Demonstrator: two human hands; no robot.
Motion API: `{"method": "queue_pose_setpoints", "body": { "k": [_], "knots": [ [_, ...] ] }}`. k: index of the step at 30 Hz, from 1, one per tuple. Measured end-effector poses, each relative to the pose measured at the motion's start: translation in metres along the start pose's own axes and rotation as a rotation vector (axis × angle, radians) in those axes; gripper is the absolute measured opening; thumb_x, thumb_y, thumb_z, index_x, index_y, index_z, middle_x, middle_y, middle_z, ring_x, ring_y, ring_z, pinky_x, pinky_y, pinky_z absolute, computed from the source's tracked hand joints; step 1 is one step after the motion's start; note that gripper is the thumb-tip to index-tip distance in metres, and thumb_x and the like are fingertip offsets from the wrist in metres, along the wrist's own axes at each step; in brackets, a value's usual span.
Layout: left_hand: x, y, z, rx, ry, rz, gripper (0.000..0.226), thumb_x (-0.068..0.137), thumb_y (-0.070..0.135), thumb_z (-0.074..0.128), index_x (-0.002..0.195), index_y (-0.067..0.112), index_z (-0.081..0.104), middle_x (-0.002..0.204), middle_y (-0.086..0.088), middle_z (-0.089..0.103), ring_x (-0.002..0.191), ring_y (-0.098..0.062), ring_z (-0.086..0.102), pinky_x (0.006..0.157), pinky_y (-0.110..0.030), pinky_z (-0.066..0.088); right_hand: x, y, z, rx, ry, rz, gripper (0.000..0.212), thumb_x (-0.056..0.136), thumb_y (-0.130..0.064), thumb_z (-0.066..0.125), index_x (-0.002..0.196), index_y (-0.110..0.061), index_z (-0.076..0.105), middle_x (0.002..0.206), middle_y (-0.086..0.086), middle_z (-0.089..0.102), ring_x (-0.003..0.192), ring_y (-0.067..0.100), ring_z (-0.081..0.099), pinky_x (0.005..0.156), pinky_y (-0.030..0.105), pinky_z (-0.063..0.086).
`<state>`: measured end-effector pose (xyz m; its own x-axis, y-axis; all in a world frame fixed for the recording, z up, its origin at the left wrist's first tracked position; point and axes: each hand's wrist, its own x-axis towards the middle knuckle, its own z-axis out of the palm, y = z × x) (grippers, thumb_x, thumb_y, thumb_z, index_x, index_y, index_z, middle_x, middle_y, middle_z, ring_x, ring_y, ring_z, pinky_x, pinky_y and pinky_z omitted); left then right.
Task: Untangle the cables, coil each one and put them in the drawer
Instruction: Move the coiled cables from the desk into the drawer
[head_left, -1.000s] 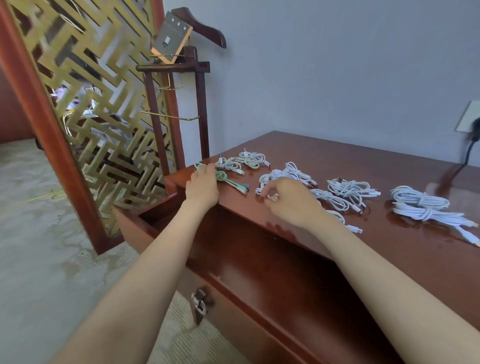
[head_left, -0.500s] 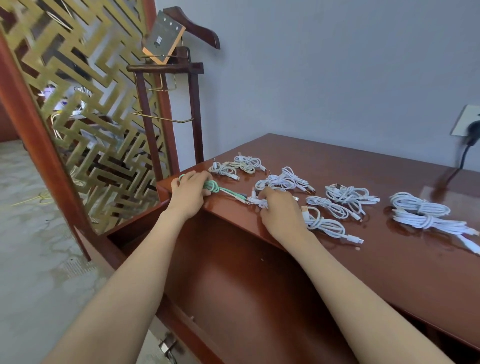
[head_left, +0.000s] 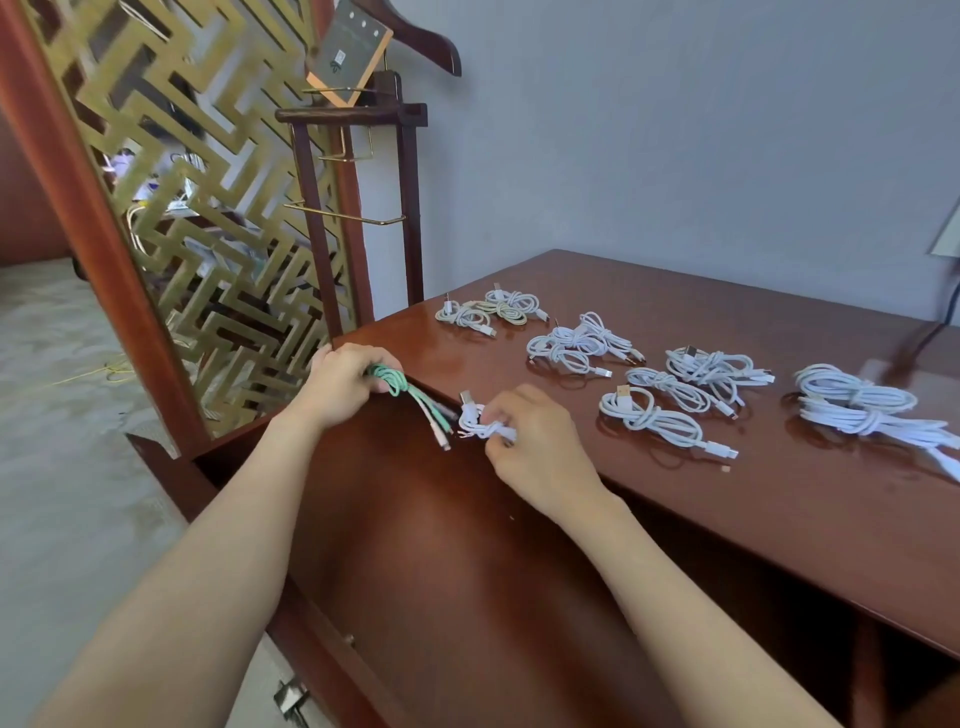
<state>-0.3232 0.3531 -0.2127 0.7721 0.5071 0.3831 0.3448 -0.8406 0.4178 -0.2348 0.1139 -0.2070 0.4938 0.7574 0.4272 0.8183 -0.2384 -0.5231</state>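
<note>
**Two coils come off the desktop**

A second ago both hands lay over bundles on the polished reddish-brown wooden desk (head_left: 701, 514). Now the left hand (head_left: 340, 387) has curled its fingers round the mint-green coiled cable (head_left: 387, 379) and drawn it past the desk's front edge. Its plugs dangle over the open dark-wood drawer (head_left: 441, 545). The right hand (head_left: 535, 447) pinches a small white coiled cable (head_left: 480, 423), also at that edge. The other white cable bundles (head_left: 652, 418) sit on the desk beyond (all look coiled already). I'd say the stowing is just starting, and both coils need lowering in.
</note>
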Motion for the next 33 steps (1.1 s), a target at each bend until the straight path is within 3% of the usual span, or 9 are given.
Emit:
{"method": "queue_pose_setpoints", "body": {
  "k": [4,9,17,21,24,26,28,30,33],
  "knots": [
    [-0.008,-0.007,0.004,0.027,-0.106,0.052,0.032,0.074,-0.012,0.061,0.089,0.013,0.072,0.092,-0.003,0.070,0.092,-0.018,0.061,0.091,-0.035,0.046,-0.011,-0.004,0.015,-0.084,-0.130,-0.049,0.021,0.084,-0.001,0.048,0.100,-0.008,0.060,0.100,0.008,0.051,0.085,0.031,0.053,0.073,0.033,0.039],
    [-0.011,-0.007,0.022,0.118,-0.254,-0.018,0.031,0.078,-0.011,0.059,0.098,0.011,0.070,0.099,-0.004,0.070,0.097,-0.018,0.061,0.100,-0.032,0.040,-0.021,0.005,0.023,-0.063,-0.117,0.062,0.024,0.083,0.004,0.045,0.099,-0.007,0.060,0.102,0.009,0.052,0.084,0.031,0.053,0.068,0.031,0.034],
    [-0.008,-0.006,0.044,0.062,-0.174,-0.143,0.031,0.082,-0.008,0.056,0.103,0.011,0.069,0.104,-0.010,0.069,0.102,-0.025,0.061,0.087,-0.030,0.045,-0.024,0.017,0.043,-0.071,-0.055,0.202,0.023,0.087,0.003,0.046,0.102,-0.010,0.058,0.105,0.007,0.053,0.094,0.031,0.055,0.073,0.029,0.039],
    [-0.008,-0.003,0.055,0.086,-0.158,-0.132,0.032,0.085,-0.006,0.054,0.109,0.011,0.068,0.113,-0.011,0.066,0.111,-0.029,0.056,0.095,-0.031,0.039,-0.023,0.025,0.046,-0.173,-0.039,0.274,0.023,0.091,-0.005,0.043,0.107,-0.015,0.056,0.112,0.004,0.055,0.104,0.027,0.053,0.076,0.028,0.037],
    [-0.010,0.000,0.060,0.120,-0.132,-0.078,0.043,0.085,-0.010,0.048,0.119,0.012,0.062,0.125,-0.009,0.059,0.120,-0.028,0.049,0.111,-0.036,0.023,-0.024,0.030,0.049,-0.199,-0.070,0.265,0.025,0.089,-0.008,0.045,0.111,-0.014,0.055,0.117,0.003,0.054,0.113,0.025,0.049,0.083,0.027,0.039],
    [-0.010,0.006,0.057,0.125,-0.106,-0.058,0.049,0.083,-0.012,0.046,0.124,0.013,0.059,0.128,-0.009,0.057,0.122,-0.027,0.047,0.113,-0.039,0.019,-0.027,0.028,0.047,-0.268,-0.027,0.184,0.025,0.087,-0.009,0.044,0.107,-0.013,0.058,0.114,0.002,0.056,0.109,0.023,0.052,0.082,0.027,0.042],
    [-0.012,0.016,0.049,0.140,-0.041,-0.064,0.048,0.082,-0.009,0.047,0.121,0.015,0.061,0.127,-0.006,0.058,0.120,-0.026,0.049,0.109,-0.035,0.026,-0.029,0.019,0.044,-0.328,0.098,-0.019,0.026,0.081,-0.012,0.039,0.085,-0.013,0.065,0.092,0.001,0.064,0.081,0.022,0.063,0.063,0.025,0.049],
    [-0.017,0.030,0.037,0.160,0.117,-0.146,0.041,0.080,-0.004,0.050,0.108,0.019,0.069,0.116,-0.004,0.064,0.111,-0.026,0.055,0.094,-0.032,0.039,-0.031,0.006,0.038,-0.366,0.207,-0.239,0.025,0.077,-0.016,0.041,0.068,-0.014,0.064,0.071,-0.001,0.062,0.056,0.020,0.060,0.043,0.022,0.045],
    [-0.020,0.052,0.015,0.092,0.401,-0.159,0.029,0.079,-0.001,0.049,0.083,0.016,0.073,0.093,-0.005,0.070,0.096,-0.028,0.059,0.076,-0.033,0.044,-0.023,-0.018,0.017,-0.287,0.303,-0.293,0.022,0.075,-0.017,0.042,0.064,-0.015,0.060,0.065,-0.001,0.059,0.056,0.020,0.058,0.039,0.021,0.042]
  ]
}}
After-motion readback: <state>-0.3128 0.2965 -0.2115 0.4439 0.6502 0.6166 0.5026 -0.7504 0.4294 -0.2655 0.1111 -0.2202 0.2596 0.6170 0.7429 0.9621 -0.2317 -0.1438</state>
